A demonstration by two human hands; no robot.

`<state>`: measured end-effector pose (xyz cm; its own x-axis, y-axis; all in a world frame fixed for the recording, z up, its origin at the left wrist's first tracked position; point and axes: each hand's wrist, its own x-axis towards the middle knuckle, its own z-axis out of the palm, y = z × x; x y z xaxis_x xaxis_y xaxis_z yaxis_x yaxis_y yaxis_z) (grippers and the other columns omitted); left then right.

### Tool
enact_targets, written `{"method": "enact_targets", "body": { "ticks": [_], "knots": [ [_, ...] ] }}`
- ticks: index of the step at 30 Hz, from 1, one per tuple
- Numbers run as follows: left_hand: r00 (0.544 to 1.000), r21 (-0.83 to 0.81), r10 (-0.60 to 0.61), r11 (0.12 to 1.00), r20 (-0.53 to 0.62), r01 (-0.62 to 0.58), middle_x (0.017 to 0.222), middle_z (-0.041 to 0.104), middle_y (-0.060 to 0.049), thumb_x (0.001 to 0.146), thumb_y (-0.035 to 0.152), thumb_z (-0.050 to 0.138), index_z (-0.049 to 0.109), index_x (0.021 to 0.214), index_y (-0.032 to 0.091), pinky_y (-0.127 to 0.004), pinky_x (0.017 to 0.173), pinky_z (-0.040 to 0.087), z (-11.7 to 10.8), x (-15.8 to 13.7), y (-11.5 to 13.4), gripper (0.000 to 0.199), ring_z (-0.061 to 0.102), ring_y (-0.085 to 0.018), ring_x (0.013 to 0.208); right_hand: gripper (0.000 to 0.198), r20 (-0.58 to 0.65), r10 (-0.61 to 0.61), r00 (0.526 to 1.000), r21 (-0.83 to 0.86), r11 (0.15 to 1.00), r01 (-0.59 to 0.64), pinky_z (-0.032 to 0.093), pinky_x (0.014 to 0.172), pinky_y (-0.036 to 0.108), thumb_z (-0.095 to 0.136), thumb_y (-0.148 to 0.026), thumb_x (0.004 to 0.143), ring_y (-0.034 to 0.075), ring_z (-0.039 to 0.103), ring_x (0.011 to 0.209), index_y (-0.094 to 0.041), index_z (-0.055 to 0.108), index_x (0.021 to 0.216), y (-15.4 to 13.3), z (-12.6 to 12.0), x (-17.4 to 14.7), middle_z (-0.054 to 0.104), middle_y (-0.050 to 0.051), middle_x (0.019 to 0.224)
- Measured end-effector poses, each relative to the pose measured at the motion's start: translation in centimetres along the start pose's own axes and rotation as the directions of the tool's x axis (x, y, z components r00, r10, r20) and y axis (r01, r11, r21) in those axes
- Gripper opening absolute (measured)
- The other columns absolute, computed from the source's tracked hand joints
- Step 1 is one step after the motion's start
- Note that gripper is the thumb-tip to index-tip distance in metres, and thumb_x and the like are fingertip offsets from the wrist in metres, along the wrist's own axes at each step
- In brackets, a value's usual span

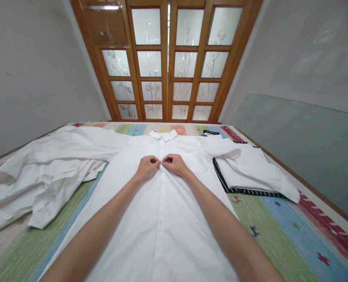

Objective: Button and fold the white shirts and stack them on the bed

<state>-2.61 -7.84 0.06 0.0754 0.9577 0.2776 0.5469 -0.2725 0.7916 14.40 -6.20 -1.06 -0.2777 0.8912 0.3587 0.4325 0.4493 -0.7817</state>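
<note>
A white long-sleeved shirt [135,235] lies spread out front side up, its collar [163,135] at the far end and its button placket running down the middle. On the upper placket my left hand [148,166] pinches the fabric with closed fingers. Just beside it, almost touching, my right hand [174,163] pinches the other side of the placket. The fingertips hide whatever button or buttonhole lies between them. Both sleeves are stretched outward to the sides.
At the left, crumpled white clothing [53,192] lies beneath the sleeve. A folded dark garment with white stripes [221,176] sits under the right sleeve. Patterned striped cloth [268,231] covers the table. Beyond stand wooden glass-paned doors [168,62]; a glass panel [297,145] leans at the right.
</note>
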Motion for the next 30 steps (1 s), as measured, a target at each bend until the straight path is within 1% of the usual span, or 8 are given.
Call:
{"method": "enact_targets", "body": {
  "ticks": [5, 11, 18, 22, 25, 30],
  "knots": [
    [0.999, 0.01, 0.032, 0.999, -0.021, -0.031, 0.059, 0.066, 0.001, 0.069, 0.024, 0.061, 0.067, 0.061, 0.017, -0.024, 0.06, 0.043, 0.1, -0.1, 0.0, 0.012, 0.058, -0.014, 0.058, 0.008, 0.007, -0.007, 1.0, -0.005, 1.0, 0.008, 0.042, 0.06, 0.022, 0.066, -0.015, 0.068, 0.011, 0.054, 0.059, -0.014, 0.072, 0.072, 0.1, 0.0, 0.0, 0.067, 0.0, 0.063],
    [0.999, -0.008, 0.028, 1.0, -0.02, -0.028, 0.058, 0.064, 0.001, 0.068, 0.023, 0.059, 0.066, 0.06, 0.017, -0.024, 0.06, 0.042, 0.2, -0.1, 0.1, 0.012, 0.057, -0.013, 0.058, 0.007, 0.007, -0.026, 1.0, -0.022, 0.999, 0.026, 0.042, 0.06, 0.022, 0.066, -0.014, 0.068, 0.01, 0.054, 0.058, -0.014, 0.071, 0.073, 0.0, 0.1, -0.1, 0.065, -0.001, 0.064],
    [0.999, -0.029, 0.02, 0.999, -0.035, -0.021, 0.058, 0.063, 0.002, 0.068, 0.025, 0.059, 0.064, 0.06, 0.018, -0.024, 0.059, 0.042, 0.2, -0.2, 0.3, 0.012, 0.055, -0.013, 0.057, 0.008, 0.009, -0.114, 0.993, -0.143, 0.983, 0.114, 0.042, 0.062, 0.021, 0.066, -0.01, 0.067, 0.01, 0.053, 0.061, -0.015, 0.067, 0.073, -0.2, 0.1, -0.2, 0.064, -0.001, 0.068],
    [0.999, -0.04, 0.035, 0.999, -0.02, -0.036, 0.059, 0.064, 0.002, 0.068, 0.027, 0.059, 0.064, 0.061, 0.018, -0.024, 0.06, 0.044, 0.2, -0.2, 0.2, 0.012, 0.056, -0.013, 0.058, 0.008, 0.036, -0.171, 0.985, -0.313, 0.934, 0.174, 0.042, 0.066, 0.023, 0.064, -0.01, 0.071, 0.012, 0.054, 0.066, -0.016, 0.065, 0.077, -0.4, 0.2, -0.4, 0.063, 0.0, 0.074],
    [0.999, -0.057, 0.036, 0.998, -0.015, -0.036, 0.058, 0.064, 0.002, 0.068, 0.027, 0.059, 0.064, 0.06, 0.018, -0.024, 0.059, 0.044, 0.2, -0.3, 0.1, 0.013, 0.056, -0.013, 0.058, 0.007, 0.071, -0.179, 0.981, -0.434, 0.88, 0.192, 0.042, 0.069, 0.025, 0.063, -0.014, 0.075, 0.014, 0.056, 0.072, -0.017, 0.065, 0.081, -0.5, 0.3, -0.6, 0.064, 0.002, 0.08],
    [0.999, -0.074, 0.032, 0.997, -0.006, -0.033, 0.058, 0.064, 0.002, 0.068, 0.027, 0.059, 0.064, 0.06, 0.018, -0.024, 0.058, 0.043, 0.3, -0.3, -0.1, 0.013, 0.056, -0.013, 0.057, 0.006, 0.127, -0.204, 0.971, -0.539, 0.808, 0.24, 0.043, 0.073, 0.025, 0.06, -0.017, 0.083, 0.015, 0.058, 0.077, -0.017, 0.065, 0.086, -1.0, 0.4, -0.8, 0.063, 0.005, 0.086]
  ]
}}
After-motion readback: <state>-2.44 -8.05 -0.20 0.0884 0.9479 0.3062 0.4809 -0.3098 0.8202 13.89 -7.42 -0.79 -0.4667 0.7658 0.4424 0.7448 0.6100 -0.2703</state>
